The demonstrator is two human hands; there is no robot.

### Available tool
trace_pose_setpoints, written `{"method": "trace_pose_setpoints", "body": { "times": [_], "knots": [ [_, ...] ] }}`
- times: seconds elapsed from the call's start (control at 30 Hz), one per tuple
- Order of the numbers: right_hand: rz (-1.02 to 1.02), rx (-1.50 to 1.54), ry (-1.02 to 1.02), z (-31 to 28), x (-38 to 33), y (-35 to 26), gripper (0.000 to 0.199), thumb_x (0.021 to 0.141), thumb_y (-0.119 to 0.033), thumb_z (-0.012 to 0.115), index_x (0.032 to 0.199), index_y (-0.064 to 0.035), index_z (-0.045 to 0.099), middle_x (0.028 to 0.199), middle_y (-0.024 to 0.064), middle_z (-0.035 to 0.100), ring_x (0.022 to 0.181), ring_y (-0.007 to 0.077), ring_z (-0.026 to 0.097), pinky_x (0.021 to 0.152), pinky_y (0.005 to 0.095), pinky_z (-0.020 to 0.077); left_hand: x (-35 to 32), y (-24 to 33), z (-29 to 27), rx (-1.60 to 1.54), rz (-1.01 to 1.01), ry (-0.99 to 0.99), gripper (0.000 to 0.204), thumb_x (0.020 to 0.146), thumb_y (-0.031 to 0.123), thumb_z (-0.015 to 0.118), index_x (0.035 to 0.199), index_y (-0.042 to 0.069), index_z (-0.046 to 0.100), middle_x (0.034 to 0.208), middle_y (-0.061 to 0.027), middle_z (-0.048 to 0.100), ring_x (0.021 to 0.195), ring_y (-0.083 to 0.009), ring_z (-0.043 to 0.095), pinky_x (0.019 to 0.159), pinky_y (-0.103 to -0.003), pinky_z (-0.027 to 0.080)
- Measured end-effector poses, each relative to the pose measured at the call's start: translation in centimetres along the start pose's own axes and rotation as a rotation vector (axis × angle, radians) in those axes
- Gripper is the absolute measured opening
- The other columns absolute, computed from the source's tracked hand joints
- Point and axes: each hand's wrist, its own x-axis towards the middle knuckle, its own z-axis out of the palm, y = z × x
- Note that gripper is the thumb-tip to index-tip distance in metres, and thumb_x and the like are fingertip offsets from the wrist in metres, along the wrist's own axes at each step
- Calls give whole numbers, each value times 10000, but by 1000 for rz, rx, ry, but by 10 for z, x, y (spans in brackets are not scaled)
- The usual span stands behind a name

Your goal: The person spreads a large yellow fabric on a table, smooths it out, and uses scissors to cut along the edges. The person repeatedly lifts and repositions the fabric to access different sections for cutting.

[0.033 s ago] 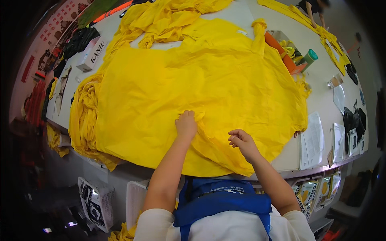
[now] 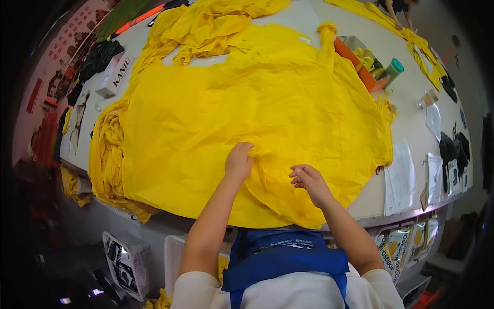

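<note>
A large yellow garment of thin, creased fabric lies spread over the table in front of me, its near edge hanging at the table's front. A sleeve-like strip of it points away at the far right. My left hand is closed near the middle of the garment, pinching a bit of the fabric between thumb and fingers. Shallow folds run from that pinch toward the near edge. To its right, my right hand hovers over or rests lightly on the cloth, fingers loosely bent and apart, with nothing visible in them.
Bunched yellow fabric lies at the left, with another heap at the back. An orange-sided box, a green-topped container and paper sheets are on the right. A white box stands far left. A person works at the far right.
The view has shifted slightly. The raised fold between my hands looks flatter and wider. My left hand keeps its pinch, and my right hand has barely moved.
</note>
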Motion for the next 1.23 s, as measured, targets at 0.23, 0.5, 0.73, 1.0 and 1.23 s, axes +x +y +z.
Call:
{"method": "trace_pose_setpoints", "body": {
  "times": [0.23, 0.5, 0.73, 1.0, 1.23],
  "knots": [
    [109, 621, -143, -9, -15, -41, 163, 887, -181, 624, 990, -71, 561, 838, 31, 604, 719, 117, 580, 627, 241, 477, -13, 82, -30, -131, 680, 185, 343, 719, -70, 537, 1038, 50, 574, 1044, -88, 585, 977, -267, 565, 920, -409, 440],
    [-313, 237, 200, -17, -35, -43, 122, 865, -52, 626, 939, -11, 538, 805, 44, 584, 706, 110, 600, 664, 262, 525, -77, 154, 15, -1671, -622, -301, 385, 831, 34, 601, 1171, 91, 431, 1131, -77, 519, 1080, -214, 523, 842, -320, 441],
    [-255, 120, 98, -45, -48, -15, 134, 863, -62, 639, 950, -21, 547, 831, 21, 595, 771, 86, 596, 725, 244, 510, -68, 180, 55, -1352, -418, 14, 360, 850, -14, 591, 1166, 44, 428, 1106, -73, 554, 1031, -178, 536, 784, -283, 462],
    [-125, -1035, 1188, -299, -22, 38, 270, 819, -111, 615, 1048, 10, 537, 992, 198, 584, 956, 354, 553, 850, 409, 445, -52, 175, 37, -1579, -575, -297, 117, 918, 76, 548, 1026, 67, 591, 1011, -42, 639, 851, -136, 582, 662, -284, 448],
    [140, -1011, 1050, -287, -20, 1, 395, 792, -206, 671, 1084, 3, 506, 1066, 230, 601, 1057, 399, 536, 857, 393, 450, -54, 174, 29, -1575, -441, -349, 141, 913, 107, 576, 1040, 50, 599, 986, -54, 647, 850, -150, 583, 638, -300, 441]
  ]
}}
